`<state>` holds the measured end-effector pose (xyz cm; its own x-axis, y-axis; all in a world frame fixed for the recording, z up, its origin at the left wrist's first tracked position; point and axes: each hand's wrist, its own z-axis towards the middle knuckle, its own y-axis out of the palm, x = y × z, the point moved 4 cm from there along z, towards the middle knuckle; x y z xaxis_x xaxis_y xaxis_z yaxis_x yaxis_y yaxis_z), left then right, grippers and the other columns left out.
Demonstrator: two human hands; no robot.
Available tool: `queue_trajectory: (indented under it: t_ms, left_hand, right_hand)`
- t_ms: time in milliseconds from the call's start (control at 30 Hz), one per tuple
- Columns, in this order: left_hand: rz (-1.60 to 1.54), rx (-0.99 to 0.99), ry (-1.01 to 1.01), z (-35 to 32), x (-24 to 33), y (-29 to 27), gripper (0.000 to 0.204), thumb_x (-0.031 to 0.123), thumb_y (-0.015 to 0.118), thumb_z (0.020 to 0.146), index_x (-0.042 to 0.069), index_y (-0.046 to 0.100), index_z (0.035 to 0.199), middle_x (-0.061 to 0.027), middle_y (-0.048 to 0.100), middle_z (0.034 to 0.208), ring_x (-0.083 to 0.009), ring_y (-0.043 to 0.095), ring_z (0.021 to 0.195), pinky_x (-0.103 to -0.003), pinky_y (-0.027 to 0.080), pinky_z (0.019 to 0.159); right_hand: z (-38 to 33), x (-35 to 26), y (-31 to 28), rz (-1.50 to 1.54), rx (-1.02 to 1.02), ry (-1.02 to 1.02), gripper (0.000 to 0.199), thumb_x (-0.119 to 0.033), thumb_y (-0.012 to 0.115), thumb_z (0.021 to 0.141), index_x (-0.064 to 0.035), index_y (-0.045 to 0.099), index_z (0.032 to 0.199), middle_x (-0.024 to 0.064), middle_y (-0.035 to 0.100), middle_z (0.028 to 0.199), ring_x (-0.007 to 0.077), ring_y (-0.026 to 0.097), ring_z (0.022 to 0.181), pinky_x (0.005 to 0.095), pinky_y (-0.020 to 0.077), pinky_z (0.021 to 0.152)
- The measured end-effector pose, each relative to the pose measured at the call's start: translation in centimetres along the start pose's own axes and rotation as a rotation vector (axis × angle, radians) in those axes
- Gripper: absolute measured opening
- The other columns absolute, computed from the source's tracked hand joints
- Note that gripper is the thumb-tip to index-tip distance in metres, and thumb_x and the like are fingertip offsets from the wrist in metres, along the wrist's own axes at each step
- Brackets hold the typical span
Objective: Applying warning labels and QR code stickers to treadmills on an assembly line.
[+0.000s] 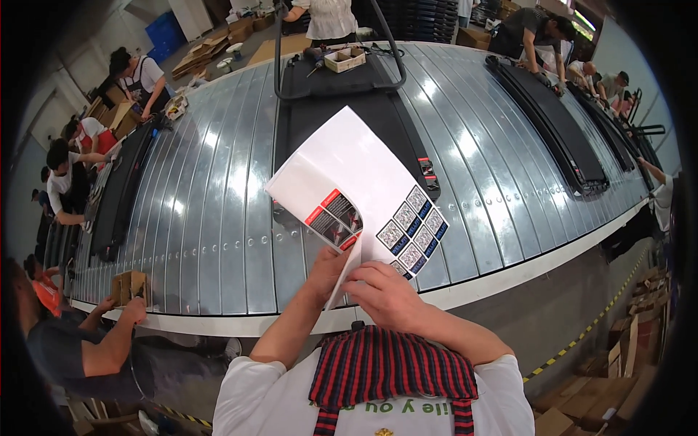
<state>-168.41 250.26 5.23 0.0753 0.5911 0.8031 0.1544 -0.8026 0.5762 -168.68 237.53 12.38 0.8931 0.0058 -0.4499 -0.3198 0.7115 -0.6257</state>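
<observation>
Both my hands hold sticker sheets in front of me, above the near edge of the conveyor. My left hand [327, 275] is closed on their lower part, its fingertips partly hidden behind the paper. The fingers of my right hand [385, 292] pinch the folded lower edge. One sticker sheet [363, 156] is mostly bare white, with square code labels at its lower right. Curling away on the left is a second sheet [294, 182], bearing red-and-black warning labels. Beyond the paper lies a long black flat machine deck [313, 123], partly covered; similar warning labels sit on its right edge.
The metal slat conveyor [240, 182] stretches across the view. A black bent tube frame [342, 93] and a parts box [345, 59] rest at the deck's far end. Other black decks [545, 120] lie on both sides, with people working there. A nearby person at left holds a cardboard box [129, 287].
</observation>
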Motion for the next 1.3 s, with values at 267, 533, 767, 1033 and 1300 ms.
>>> queue_trajectory:
  t_ms: [267, 533, 767, 1033, 1300]
  left_hand:
    - [-0.126, -0.09, 0.032, -0.2, -0.9, 1.6, 0.026, 0.009, 0.057, 0.082, 0.007, 0.055, 0.108, -0.0048, 0.061, 0.101, -0.0187, 0.058, 0.094, -0.036, 0.045, 0.084]
    - [-0.023, -0.028, 0.144, -0.5, -0.8, 3.0, 0.024, 0.012, 0.057, 0.084, 0.0, 0.056, 0.105, -0.0078, 0.06, 0.101, -0.0151, 0.057, 0.091, -0.029, 0.046, 0.08]
    - [0.052, 0.024, 0.106, -2.5, 1.2, -0.5, 0.027, 0.017, 0.059, 0.083, 0.001, 0.054, 0.104, -0.0077, 0.059, 0.099, -0.0185, 0.057, 0.091, -0.033, 0.048, 0.079]
    - [0.064, 0.051, 0.145, -6.5, 7.3, -10.1, 0.024, 0.017, 0.058, 0.084, 0.001, 0.057, 0.102, -0.0059, 0.061, 0.097, -0.014, 0.058, 0.087, -0.029, 0.047, 0.075]
    - [-0.005, 0.059, 0.171, -8.5, 11.8, -18.4, 0.023, 0.012, 0.055, 0.085, 0.0, 0.056, 0.105, -0.0064, 0.06, 0.098, -0.0137, 0.057, 0.088, -0.028, 0.047, 0.077]
  right_hand:
    - [-1.6, 3.6, -4.3, -0.113, 0.276, 0.235, 0.033, -0.003, 0.068, 0.061, -0.0012, 0.054, 0.091, 0.0123, 0.054, 0.086, 0.028, 0.055, 0.076, 0.0325, 0.0452, 0.063]
    - [-2.4, 5.3, -3.0, 0.157, 0.286, 0.39, 0.032, -0.002, 0.068, 0.064, -0.001, 0.053, 0.092, 0.0116, 0.055, 0.088, 0.0243, 0.058, 0.073, 0.0311, 0.048, 0.062]
    - [-0.6, 4.2, 0.4, 0.345, 0.325, 0.454, 0.02, 0.003, 0.062, 0.069, -0.0001, 0.057, 0.088, 0.0087, 0.058, 0.079, 0.0153, 0.056, 0.067, 0.025, 0.0459, 0.062]
    - [5.8, 0.8, 10.1, 0.398, 0.236, 0.405, 0.012, 0.004, 0.054, 0.077, 0.0022, 0.057, 0.088, 0.0123, 0.059, 0.079, 0.0193, 0.057, 0.069, 0.0266, 0.0455, 0.062]
    - [11.7, -0.9, 17.5, 0.421, 0.099, 0.405, 0.013, 0.004, 0.053, 0.077, 0.0016, 0.057, 0.089, 0.0097, 0.057, 0.076, 0.0156, 0.055, 0.067, 0.0245, 0.044, 0.06]
